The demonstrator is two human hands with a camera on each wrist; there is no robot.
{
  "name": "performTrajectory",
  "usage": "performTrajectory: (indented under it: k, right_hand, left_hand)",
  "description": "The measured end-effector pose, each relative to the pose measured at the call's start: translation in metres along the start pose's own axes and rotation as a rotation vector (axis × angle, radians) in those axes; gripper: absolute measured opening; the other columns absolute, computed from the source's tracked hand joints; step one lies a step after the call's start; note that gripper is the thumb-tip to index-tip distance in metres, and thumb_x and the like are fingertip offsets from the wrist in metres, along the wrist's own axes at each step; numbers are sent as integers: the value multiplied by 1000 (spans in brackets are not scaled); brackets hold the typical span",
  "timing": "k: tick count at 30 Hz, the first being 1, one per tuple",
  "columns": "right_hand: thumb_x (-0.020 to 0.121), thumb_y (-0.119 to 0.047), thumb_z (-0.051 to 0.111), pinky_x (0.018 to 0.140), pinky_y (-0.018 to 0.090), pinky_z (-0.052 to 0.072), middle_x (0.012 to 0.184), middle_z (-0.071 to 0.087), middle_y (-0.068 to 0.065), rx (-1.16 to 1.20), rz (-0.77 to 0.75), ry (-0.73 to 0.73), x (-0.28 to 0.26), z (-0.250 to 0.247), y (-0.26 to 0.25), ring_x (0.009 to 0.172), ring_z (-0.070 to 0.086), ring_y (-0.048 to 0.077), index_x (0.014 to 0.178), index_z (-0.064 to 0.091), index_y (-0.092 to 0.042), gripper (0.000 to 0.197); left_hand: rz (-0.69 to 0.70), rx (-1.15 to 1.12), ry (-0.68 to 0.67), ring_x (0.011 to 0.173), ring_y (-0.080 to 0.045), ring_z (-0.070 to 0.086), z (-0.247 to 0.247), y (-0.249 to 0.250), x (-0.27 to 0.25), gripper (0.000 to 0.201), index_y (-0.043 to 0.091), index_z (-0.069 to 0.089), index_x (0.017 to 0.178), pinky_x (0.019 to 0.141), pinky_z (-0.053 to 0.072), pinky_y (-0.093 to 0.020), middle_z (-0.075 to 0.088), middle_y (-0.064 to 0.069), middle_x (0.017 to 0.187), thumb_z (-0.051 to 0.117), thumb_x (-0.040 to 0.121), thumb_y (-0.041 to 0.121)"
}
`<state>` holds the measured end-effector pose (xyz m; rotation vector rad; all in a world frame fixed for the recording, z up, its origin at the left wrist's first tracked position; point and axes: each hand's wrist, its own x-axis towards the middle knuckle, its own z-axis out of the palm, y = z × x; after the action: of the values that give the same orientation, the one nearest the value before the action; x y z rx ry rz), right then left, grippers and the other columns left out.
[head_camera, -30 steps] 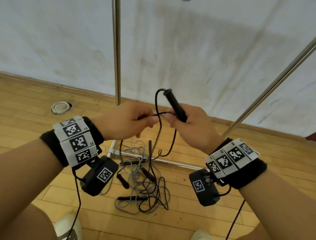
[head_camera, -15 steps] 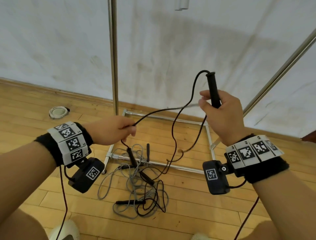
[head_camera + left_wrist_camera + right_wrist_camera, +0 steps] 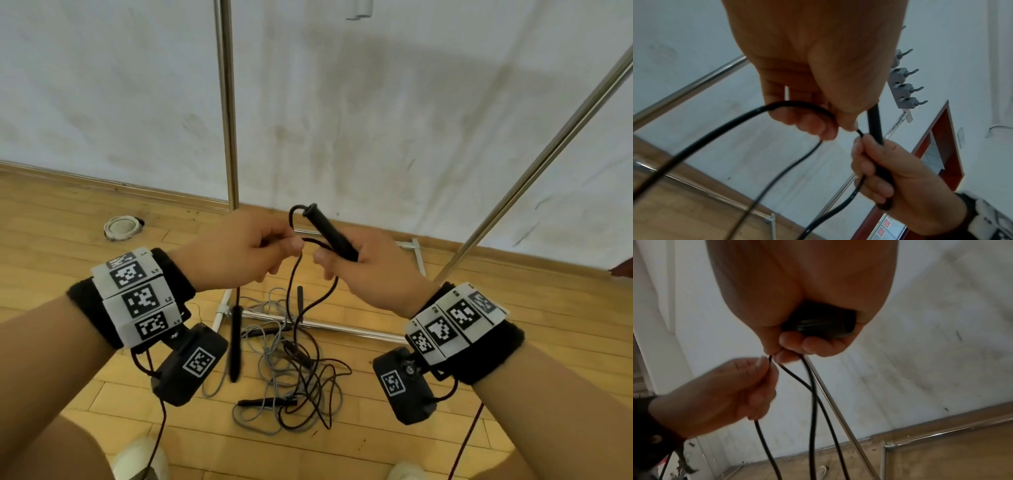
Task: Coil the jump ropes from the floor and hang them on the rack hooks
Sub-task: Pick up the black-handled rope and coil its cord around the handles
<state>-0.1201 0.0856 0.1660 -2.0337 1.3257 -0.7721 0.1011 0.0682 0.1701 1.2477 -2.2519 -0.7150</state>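
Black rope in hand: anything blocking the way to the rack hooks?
Nothing visible blocks it. The right hand grips the handle, the left hand pinches the black rope. The hooks show only in the left wrist view, with open air before them. Its lower loops hang toward the floor pile; whether they are snagged there is unclear.

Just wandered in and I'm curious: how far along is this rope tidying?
Early on. Nothing looks hung: the hooks in the left wrist view are bare. In hand is one black rope: the right hand grips its handle while the left hand pinches the cord into loops. A tangle of grey and black ropes remains on the floor.
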Motion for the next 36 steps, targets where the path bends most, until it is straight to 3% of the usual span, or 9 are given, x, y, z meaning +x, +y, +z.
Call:
performTrajectory:
  k: [4,8,12,17,20,22,26,32,36]
  right_hand:
    - [92,-36,64,52,21,36,57,47,-5,-4,-31,69,3,-6,-6,49,41,5,81,62,-6,32]
    - [92,-31,65,47,18,38,52,50,-12,139,-28,204,4,-23,-8,45,43,4,81,64,-13,21]
    - [93,-29,64,49,27,39,54,50,-10,172,-26,335,3,-36,0,47,44,10,82,66,-10,22]
    - [94,-30,64,51,32,41,61,55,-1,202,55,481,4,-51,15,50,45,13,83,68,-12,22]
    - [93,-32,65,61,39,49,73,57,-2,156,103,507,6,-56,23,61,51,16,93,69,-22,11]
    - [92,-40,64,67,40,52,76,54,-7,129,156,494,5,-56,26,66,52,16,99,66,-26,16]
    - [99,-45,50,51,29,46,60,54,-10,265,216,363,3,-45,22,53,50,10,98,66,-21,29]
    - [101,-29,51,78,22,49,92,76,-3,415,190,38,-7,-19,5,85,69,11,113,54,-22,14]
    - [94,-17,64,77,24,58,98,75,4,412,171,-56,-12,-5,-4,87,73,15,116,54,-18,25]
  left_hand:
    - [-99,128,-167,64,5,61,4,-17,2,23,37,62,83,59,42,-20,70,23,75,48,97,50]
    - [-125,254,-330,78,-2,60,15,-35,0,19,34,68,91,70,47,-25,67,14,86,53,97,42]
    - [-126,271,-265,84,-6,59,15,-43,3,11,35,59,89,80,52,-36,63,15,89,64,89,45]
    - [-173,179,-241,84,-4,61,17,-48,5,29,36,54,89,85,54,-35,64,14,87,70,85,13]
    - [-225,109,-175,84,-2,63,16,-47,8,25,35,57,95,85,54,-31,68,14,87,74,85,19]
    - [-239,85,-117,84,-2,64,14,-44,9,23,33,60,96,81,54,-28,68,13,89,77,82,29]
    - [-229,80,27,75,-1,61,10,-28,8,26,36,62,97,61,42,-15,65,13,83,77,78,46]
    - [-216,-101,135,72,11,62,8,-1,10,21,38,67,97,61,41,-14,68,21,74,73,81,50]
    - [-170,-217,174,77,6,67,7,12,11,24,34,70,101,66,46,-15,71,23,84,74,81,45]
